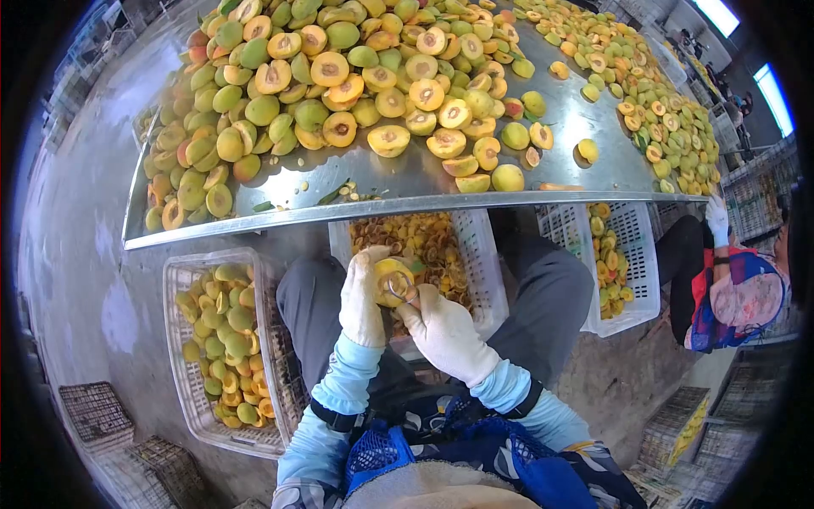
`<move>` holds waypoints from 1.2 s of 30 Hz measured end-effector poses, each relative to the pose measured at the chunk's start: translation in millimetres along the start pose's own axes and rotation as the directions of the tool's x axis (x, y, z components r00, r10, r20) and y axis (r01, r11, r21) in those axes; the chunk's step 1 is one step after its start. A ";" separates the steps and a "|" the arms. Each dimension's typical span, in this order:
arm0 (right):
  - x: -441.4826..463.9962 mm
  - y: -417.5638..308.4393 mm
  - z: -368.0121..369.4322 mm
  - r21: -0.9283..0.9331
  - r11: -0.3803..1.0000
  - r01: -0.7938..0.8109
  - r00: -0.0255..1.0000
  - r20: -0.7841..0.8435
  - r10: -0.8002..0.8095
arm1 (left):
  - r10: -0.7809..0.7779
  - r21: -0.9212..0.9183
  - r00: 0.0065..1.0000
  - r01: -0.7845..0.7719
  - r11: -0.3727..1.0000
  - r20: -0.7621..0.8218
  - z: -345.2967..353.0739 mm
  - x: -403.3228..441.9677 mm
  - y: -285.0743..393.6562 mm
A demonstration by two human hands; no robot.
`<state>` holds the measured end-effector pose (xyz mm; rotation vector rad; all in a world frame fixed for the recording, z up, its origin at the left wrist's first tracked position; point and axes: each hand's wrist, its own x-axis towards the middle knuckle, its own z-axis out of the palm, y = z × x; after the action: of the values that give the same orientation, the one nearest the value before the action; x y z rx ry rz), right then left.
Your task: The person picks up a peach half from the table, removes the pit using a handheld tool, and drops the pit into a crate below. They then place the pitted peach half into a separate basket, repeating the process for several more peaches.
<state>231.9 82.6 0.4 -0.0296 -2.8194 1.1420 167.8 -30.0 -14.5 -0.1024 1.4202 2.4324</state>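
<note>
My left hand (pixel 363 299), in a white glove, holds a yellow peach half (pixel 393 275) with its cut side turned toward my right hand. My gloved right hand (pixel 451 336) grips a small metal pitting tool (pixel 400 293), whose curved end meets the flesh of the fruit. Most of the tool's handle is hidden in my fingers. Both hands are above a white crate (pixel 485 270) of scooped-out pits and scraps (pixel 432 246) between my knees. Beyond them, a heap of halved peaches (pixel 339 93) covers much of the metal table (pixel 398 182).
A crate (pixel 175 339) of peach halves (pixel 233 339) stands at my left, another crate (pixel 646 271) at my right. The table's raised metal rim (pixel 407 205) runs just ahead of my hands. A co-worker (pixel 738 297) sits at far right. Stacked crates (pixel 93 411) stand at lower left.
</note>
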 end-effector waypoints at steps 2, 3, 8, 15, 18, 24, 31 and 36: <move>1.8 1.2 1.8 0.003 1.000 -0.019 0.999 0.028 0.018 | 0.035 0.082 0.999 -0.034 0.996 -0.009 0.1 0.1 -0.7; 2.0 1.5 2.9 0.007 0.999 -0.037 0.998 0.053 0.037 | 0.062 0.146 0.998 -0.060 0.987 -0.015 1.4 -0.4 -0.2; 3.9 7.0 9.2 0.101 0.993 -0.055 0.995 0.092 0.046 | 0.137 0.291 0.990 -0.122 0.949 -0.030 -4.4 1.6 -11.7; 13.7 -4.0 -5.6 0.435 0.790 -0.433 0.877 0.407 0.256 | 0.166 0.391 0.978 -0.104 0.915 -0.129 -5.8 6.1 -17.8; 10.1 16.6 27.9 0.226 0.970 -0.084 0.995 0.075 0.069 | 0.226 0.403 0.964 -0.154 0.902 -0.137 6.5 2.4 -15.1; 9.6 13.2 27.7 0.214 0.976 -0.036 0.999 -0.018 0.041 | 0.267 0.375 0.960 -0.220 0.900 -0.079 10.1 -0.7 -12.6; 17.9 38.9 26.7 0.353 0.925 -0.142 0.973 0.223 0.064 | 0.297 0.558 0.945 -0.175 0.811 -0.135 1.9 10.4 -25.2; 17.7 24.6 0.4 0.534 0.657 -0.533 0.813 0.538 0.222 | -0.001 0.541 0.999 -0.020 0.840 0.038 -15.9 26.9 -20.6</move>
<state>213.7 101.0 -15.4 -0.3964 -2.5801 2.5031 147.2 -27.9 -45.7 0.0830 2.0316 1.9271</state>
